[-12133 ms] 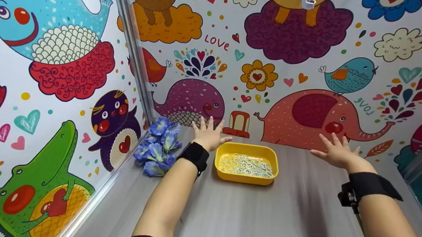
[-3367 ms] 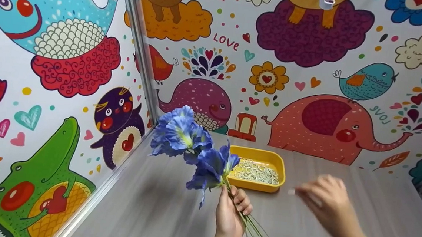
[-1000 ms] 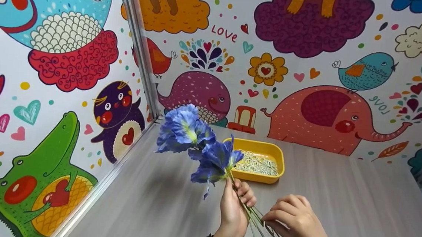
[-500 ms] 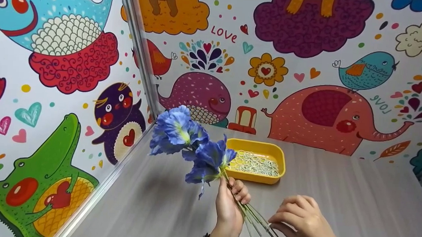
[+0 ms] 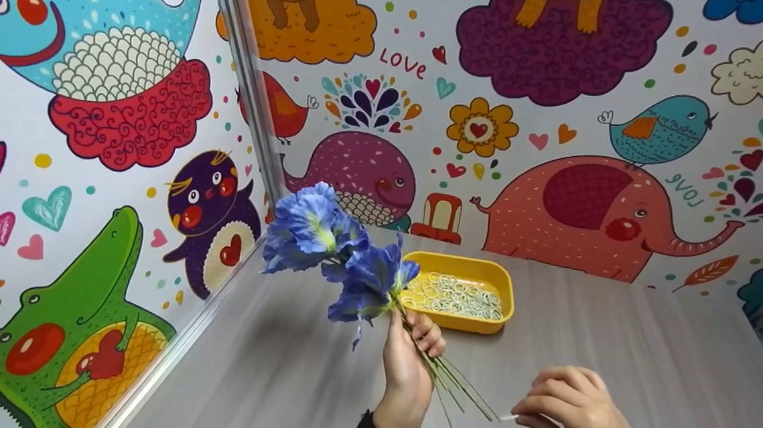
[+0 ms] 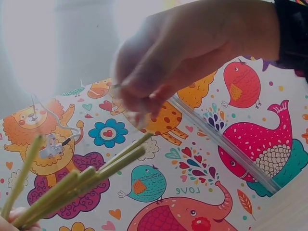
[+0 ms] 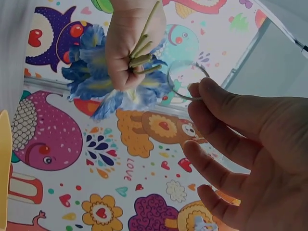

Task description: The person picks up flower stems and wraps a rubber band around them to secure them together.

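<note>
My left hand [image 5: 409, 370] grips a bunch of blue artificial flowers [image 5: 358, 263] by their green stems [image 5: 450, 378], the blooms tilted to the upper left. The cut stem ends [image 6: 91, 178] stick out below that fist, as the left wrist view shows. My right hand [image 5: 579, 412] pinches a pale rubber band [image 7: 170, 79] between thumb and forefinger, with the other fingers loosely bent. In the head view the band [image 5: 508, 417] appears as a short white streak close to the stem tips. The right wrist view has it as a round loop, hanging around nothing.
Behind the hands, a yellow tray [image 5: 506, 303] holds many pale rubber bands [image 5: 463, 297]. The grey table [image 5: 647, 353] meets a printed wall [image 5: 548, 132] at the back and another on the left. A metal strip [image 5: 243, 77] runs up their corner.
The flowers, lying left of the tray at first, are now in my left hand. My right hand, empty at first, now pinches a band. Lately it has drawn rightward from the stem ends.
</note>
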Demonstrator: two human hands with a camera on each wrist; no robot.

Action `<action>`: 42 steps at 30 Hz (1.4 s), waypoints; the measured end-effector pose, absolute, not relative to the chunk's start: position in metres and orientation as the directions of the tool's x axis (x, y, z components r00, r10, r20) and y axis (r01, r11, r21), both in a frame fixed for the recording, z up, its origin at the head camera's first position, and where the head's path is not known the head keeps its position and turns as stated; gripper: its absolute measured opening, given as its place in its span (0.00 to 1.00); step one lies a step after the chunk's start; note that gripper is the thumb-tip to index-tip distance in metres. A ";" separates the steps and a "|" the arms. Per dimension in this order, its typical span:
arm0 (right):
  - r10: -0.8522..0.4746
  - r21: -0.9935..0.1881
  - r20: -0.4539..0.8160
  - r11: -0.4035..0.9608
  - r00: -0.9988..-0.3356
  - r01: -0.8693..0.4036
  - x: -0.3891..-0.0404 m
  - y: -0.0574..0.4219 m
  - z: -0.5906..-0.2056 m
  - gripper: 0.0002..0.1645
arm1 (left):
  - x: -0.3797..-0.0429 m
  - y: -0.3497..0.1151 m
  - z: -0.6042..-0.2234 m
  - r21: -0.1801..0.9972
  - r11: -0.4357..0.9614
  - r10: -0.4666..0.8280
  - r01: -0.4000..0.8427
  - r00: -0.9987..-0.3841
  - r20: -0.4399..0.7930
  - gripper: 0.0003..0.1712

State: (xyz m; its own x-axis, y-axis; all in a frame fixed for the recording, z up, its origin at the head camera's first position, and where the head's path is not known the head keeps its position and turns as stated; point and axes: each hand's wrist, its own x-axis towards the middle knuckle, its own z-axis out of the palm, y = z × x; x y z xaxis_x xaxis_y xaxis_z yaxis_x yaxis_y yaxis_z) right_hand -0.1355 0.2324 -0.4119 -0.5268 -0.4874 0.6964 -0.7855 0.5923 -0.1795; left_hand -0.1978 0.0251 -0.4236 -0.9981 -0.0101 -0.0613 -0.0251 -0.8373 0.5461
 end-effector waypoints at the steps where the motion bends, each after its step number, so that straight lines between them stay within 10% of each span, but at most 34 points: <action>1: -0.491 -0.181 0.691 0.592 -0.530 -0.785 -0.135 0.234 -0.413 0.14 | -0.199 0.025 -0.423 0.544 -0.839 -0.014 -0.021 -0.998 -0.060 0.21; 10: -0.545 -0.152 0.689 0.536 -0.478 -0.831 -0.140 0.237 -0.425 0.10 | -0.202 0.025 -0.421 0.529 -0.849 -0.012 -0.019 -0.998 -0.056 0.21; 19: -0.529 -0.198 0.625 0.604 -0.574 -0.772 -0.137 0.231 -0.418 0.10 | -0.197 0.029 -0.424 0.523 -0.851 0.020 -0.056 -0.997 -0.076 0.21; 42: -0.516 -0.152 0.746 0.484 -0.421 -0.862 -0.167 0.206 -0.418 0.07 | -0.190 0.043 -0.426 0.534 -0.834 0.099 -0.139 -0.990 -0.102 0.20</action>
State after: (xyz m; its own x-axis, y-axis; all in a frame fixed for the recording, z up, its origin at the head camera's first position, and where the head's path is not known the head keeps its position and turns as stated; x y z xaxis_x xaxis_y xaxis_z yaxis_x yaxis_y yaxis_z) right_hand -0.1666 0.2057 -0.4184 -0.4213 -0.5164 0.7455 -0.8617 0.4842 -0.1515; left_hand -0.1897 0.0428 -0.4262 -0.9898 0.0991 -0.1020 -0.1386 -0.8339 0.5343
